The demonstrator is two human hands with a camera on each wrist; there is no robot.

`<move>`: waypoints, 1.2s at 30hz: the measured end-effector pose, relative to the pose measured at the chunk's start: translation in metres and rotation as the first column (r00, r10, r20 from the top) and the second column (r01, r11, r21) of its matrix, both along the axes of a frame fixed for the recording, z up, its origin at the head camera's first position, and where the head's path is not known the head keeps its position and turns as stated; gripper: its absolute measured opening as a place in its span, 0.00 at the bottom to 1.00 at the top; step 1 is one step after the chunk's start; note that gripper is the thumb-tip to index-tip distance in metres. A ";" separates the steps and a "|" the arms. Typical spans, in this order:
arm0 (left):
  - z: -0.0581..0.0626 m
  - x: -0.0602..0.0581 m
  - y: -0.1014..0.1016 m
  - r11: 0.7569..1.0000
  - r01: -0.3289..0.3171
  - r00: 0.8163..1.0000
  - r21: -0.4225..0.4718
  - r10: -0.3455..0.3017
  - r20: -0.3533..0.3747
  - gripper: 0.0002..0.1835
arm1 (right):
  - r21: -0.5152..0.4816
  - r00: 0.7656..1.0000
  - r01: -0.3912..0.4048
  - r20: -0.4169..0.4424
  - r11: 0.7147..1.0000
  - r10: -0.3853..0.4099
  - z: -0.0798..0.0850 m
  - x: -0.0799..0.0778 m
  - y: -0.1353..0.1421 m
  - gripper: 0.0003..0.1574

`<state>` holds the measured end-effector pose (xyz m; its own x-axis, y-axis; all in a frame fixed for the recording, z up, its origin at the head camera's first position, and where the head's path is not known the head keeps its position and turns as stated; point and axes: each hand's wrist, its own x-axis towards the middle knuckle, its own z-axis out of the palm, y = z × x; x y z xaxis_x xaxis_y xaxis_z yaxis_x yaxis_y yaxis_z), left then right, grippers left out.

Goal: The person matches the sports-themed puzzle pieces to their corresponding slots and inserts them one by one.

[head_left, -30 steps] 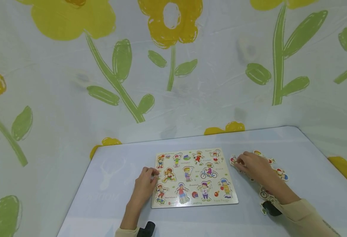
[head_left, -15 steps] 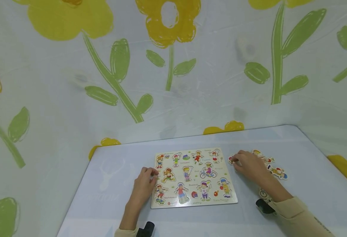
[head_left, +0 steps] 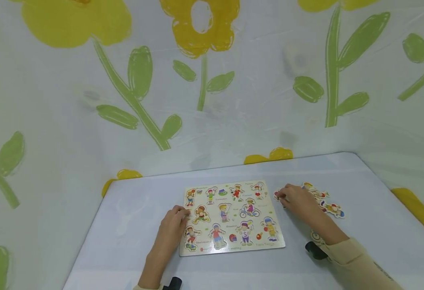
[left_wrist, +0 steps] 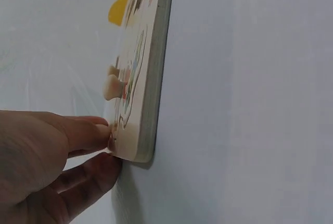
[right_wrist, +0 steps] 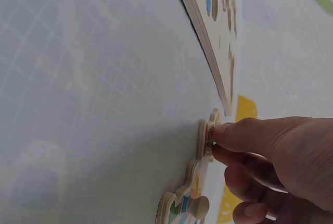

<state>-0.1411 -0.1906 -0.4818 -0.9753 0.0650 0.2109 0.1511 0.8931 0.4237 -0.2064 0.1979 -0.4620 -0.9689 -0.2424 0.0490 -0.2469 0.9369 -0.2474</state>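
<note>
A wooden knob puzzle board (head_left: 233, 213) printed with sporting children lies flat on the table. My left hand (head_left: 172, 225) is at its left edge. In the left wrist view, the thumb and a finger (left_wrist: 86, 135) pinch the board's corner (left_wrist: 132, 146), beside a puzzle piece with a round knob (left_wrist: 112, 87). Right of the board, my right hand (head_left: 296, 201) holds a small puzzle piece (right_wrist: 204, 139) between thumb and forefinger, close to the table. Its picture is mostly hidden by the fingers. Another knobbed piece (right_wrist: 182, 206) lies nearer the camera in the right wrist view.
Several loose puzzle pieces lie right of the board, among them a skateboarder piece (head_left: 333, 209). A bicycle piece (head_left: 317, 237) is partly hidden by the right forearm. The white table (head_left: 125, 237) meets a flower-patterned curtain (head_left: 255, 96) behind.
The view has turned slightly right. My right hand and forearm have shifted a little left, uncovering more of the skateboarder piece. The left hand stays at the board's edge.
</note>
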 end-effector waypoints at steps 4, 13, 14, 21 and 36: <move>0.001 0.002 -0.002 1.000 0.009 1.000 -0.018 -0.009 -0.017 0.12 | -0.008 1.000 -0.004 0.006 1.000 0.004 -0.001 -0.002 -0.004 0.07; -0.001 0.003 -0.001 0.999 0.030 0.999 -0.032 -0.031 -0.036 0.12 | -0.039 0.999 -0.026 0.031 0.999 0.027 0.000 -0.004 0.000 0.07; -0.001 0.003 0.000 0.999 0.032 0.999 -0.034 -0.033 -0.034 0.13 | -0.044 0.999 -0.030 0.030 0.999 0.032 0.001 -0.004 0.001 0.07; 0.001 0.000 0.003 0.998 0.030 0.999 -0.059 -0.032 -0.036 0.14 | -0.040 0.999 -0.049 0.021 0.998 0.050 0.006 -0.002 0.004 0.08; 0.000 -0.003 0.007 0.999 -0.019 1.000 -0.050 0.019 0.001 0.14 | -0.099 1.000 -0.010 0.007 0.995 0.011 0.012 -0.006 -0.017 0.11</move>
